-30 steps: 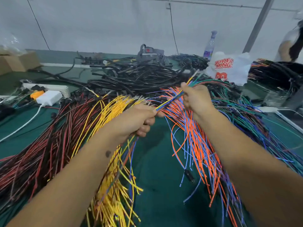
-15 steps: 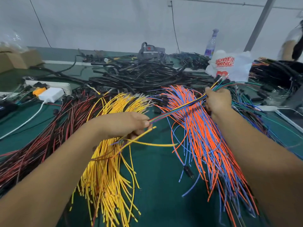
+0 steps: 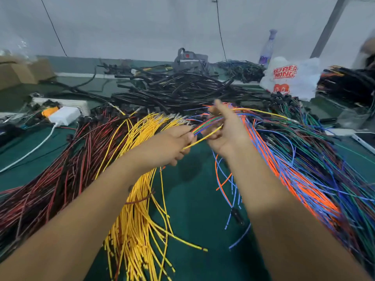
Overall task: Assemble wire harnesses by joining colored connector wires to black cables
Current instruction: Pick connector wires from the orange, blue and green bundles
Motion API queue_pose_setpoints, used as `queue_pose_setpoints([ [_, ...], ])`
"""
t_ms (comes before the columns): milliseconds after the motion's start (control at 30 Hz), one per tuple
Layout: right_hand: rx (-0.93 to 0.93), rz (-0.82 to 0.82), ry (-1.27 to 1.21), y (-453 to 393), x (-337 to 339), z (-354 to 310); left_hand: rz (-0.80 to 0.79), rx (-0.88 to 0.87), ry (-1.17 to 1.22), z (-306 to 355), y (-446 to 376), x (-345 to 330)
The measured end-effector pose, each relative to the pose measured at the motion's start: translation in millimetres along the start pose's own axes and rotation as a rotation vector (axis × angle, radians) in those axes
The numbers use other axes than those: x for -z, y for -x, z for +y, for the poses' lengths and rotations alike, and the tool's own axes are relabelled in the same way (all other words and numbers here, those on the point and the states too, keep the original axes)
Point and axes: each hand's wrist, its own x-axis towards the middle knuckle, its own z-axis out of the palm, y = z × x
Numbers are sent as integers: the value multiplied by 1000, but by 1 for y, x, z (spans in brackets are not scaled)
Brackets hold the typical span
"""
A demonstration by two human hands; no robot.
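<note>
My left hand (image 3: 172, 145) is closed around a small bundle of coloured wires (image 3: 207, 122) above the green table (image 3: 192, 199). My right hand (image 3: 225, 128) holds the same bundle a little farther along, with one yellow wire (image 3: 205, 136) lying across its fingers. Below my left arm lies a fan of yellow wires (image 3: 138, 209). Red and black wires (image 3: 60, 169) spread out at the left. Orange and blue wires (image 3: 294, 179) run under my right arm. A heap of black cables (image 3: 182, 90) lies behind my hands.
A white charger (image 3: 65, 116) and a power strip (image 3: 81, 104) sit at the left. A white plastic bag (image 3: 290, 78) and a bottle (image 3: 267, 47) stand at the back right, cardboard boxes (image 3: 20, 72) at the far left. Green and blue wires (image 3: 324, 138) cover the right side.
My right hand has come back left and closer to my left hand, shortening the stretched bundle. A yellow wire now lies across my right fingers.
</note>
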Motion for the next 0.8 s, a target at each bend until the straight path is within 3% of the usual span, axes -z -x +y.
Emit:
queue_pose_setpoints([
  [100, -102, -49, 270, 8, -16, 33, 68, -22, -150, -4, -1, 2],
  [233, -66, -10, 242, 9, -7, 59, 98, -23, -409, -11, -1, 10],
  [467, 158, 52, 404, 10, -3, 74, 32, 70, -335, -19, -2, 13],
  [600, 259, 202, 490, 1, 4, 71, -95, 185, -268, -27, 5, 22],
  [700, 315, 272, 449, -5, 6, 72, -101, 233, -195, -30, 12, 25],
  [800, 385, 319, 482, -7, 4, 75, -63, 301, -455, -24, 12, 30],
])
